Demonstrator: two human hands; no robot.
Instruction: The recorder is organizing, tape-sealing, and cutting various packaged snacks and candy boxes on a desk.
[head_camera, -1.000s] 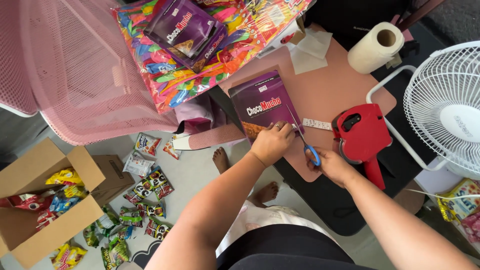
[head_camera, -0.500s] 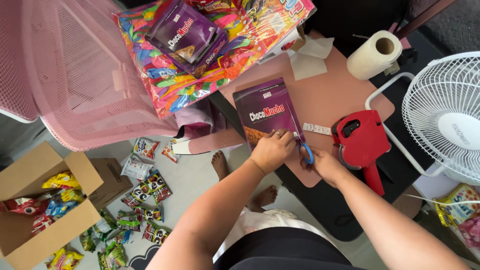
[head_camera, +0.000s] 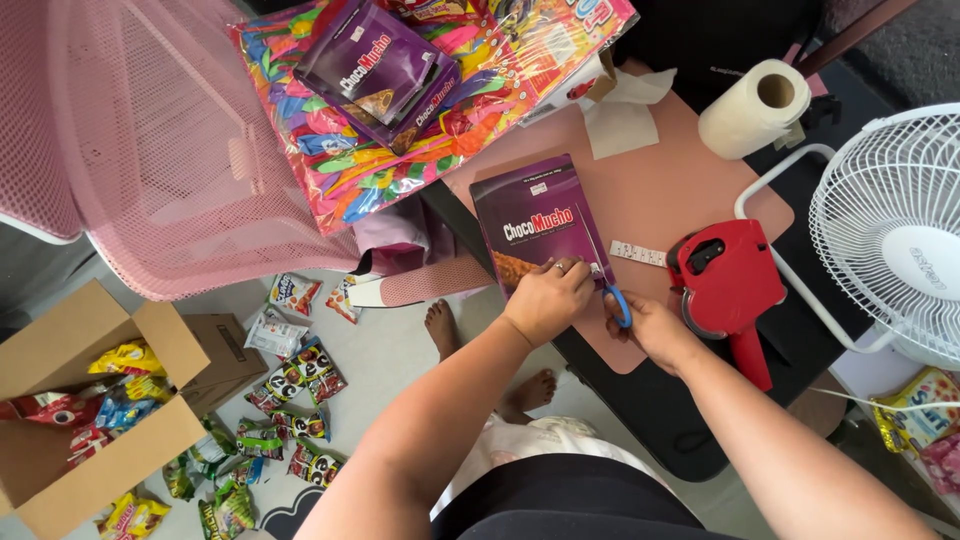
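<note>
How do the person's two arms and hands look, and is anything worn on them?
Both forearms are bare, with no sleeves, watch or bracelet visible. The left hand wears a thin ring on one finger. The right hand shows no jewellery or glove.

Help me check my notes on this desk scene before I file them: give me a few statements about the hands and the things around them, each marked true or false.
1. The left hand presses on the purple snack bag lying on the pink desk mat. True.
2. The right hand holds blue-handled scissors at the bag's right edge. True.
3. The red label gun is in the left hand. False: it lies on the desk, right of the scissors, untouched.
4. The paper towel roll stands on the floor. False: it lies on the desk near the white fan.
5. The cardboard box on the floor is closed. False: it is open, with snack packets inside.
</note>
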